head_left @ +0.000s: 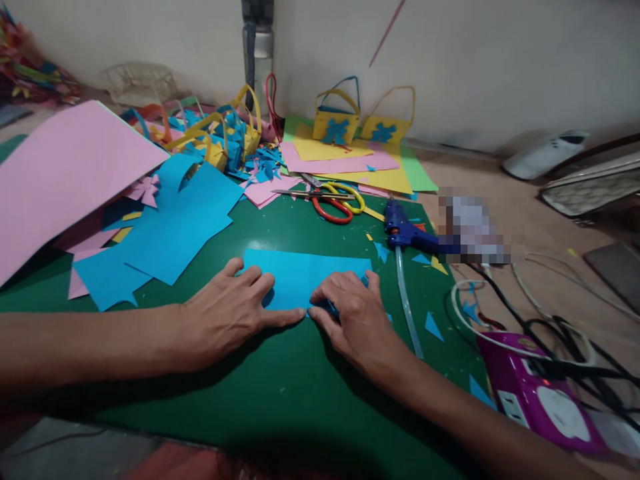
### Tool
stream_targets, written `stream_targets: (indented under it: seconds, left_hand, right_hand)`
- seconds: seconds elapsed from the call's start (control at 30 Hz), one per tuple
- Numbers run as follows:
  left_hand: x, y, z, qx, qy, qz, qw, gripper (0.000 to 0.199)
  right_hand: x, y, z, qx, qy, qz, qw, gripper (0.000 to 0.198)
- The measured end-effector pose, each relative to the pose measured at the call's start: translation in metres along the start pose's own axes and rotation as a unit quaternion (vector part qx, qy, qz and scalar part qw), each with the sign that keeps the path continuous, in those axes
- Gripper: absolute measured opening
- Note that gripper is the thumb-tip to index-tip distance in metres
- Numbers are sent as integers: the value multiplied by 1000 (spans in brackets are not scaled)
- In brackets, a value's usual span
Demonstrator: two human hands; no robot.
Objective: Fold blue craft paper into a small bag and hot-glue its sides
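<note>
A rectangular sheet of blue paper [293,270] lies on the green table in front of me, with a faint crease near its middle. At its left end, my left hand [233,310] presses it down, fingers bent and thumb stretched along the near edge. My right hand [353,310] grips the right part, its thumb and fingers bent close together at the near edge. Some of the paper under the right palm is hidden. The two thumb tips almost meet.
Scissors [333,203] and a blue glue gun [400,227] lie beyond the paper. Blue and pink sheets [75,173] are piled at left. Small yellow paper bags [337,123] stand at the back. A purple power strip [535,393] with cables sits at right. Paper scraps [434,327] are scattered about.
</note>
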State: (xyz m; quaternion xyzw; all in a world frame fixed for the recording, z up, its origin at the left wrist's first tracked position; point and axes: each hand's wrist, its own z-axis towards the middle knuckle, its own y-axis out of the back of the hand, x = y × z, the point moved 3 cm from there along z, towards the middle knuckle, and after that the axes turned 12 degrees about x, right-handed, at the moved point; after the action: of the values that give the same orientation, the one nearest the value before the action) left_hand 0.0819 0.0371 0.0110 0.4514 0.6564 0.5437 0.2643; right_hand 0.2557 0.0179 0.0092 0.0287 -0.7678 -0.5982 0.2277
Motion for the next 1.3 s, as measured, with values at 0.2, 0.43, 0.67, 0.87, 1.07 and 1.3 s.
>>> stream_targets:
  seconds: [0.2, 0.43, 0.67, 0.87, 1.07, 1.3]
  left_hand:
    - [4, -4, -3, -9, -3, -35, 999, 54]
    - [13, -17, -19, -23, 16, -54, 998, 54]
    - [15, -29, -36, -54, 42, -64, 996, 47]
    - [17, -37, -51, -96, 63, -70, 991, 45]
    - [18, -43, -65, -150, 66, -74, 984, 41]
    - [35, -45, -68, -204, 102, -156, 961, 33]
  right_hand:
    - [-1, 0, 0, -8, 9, -20, 1000, 7]
    - [-1, 0, 1, -9, 13, -12, 1000, 6]
    - [-1, 2, 2, -7, 10, 16, 1000, 7]
    - [-2, 2, 3, -10, 13, 13, 1000, 7]
    - [-4, -1, 4, -26, 30, -4, 999, 7]
    - [-3, -1, 2, -30, 42, -15, 999, 7]
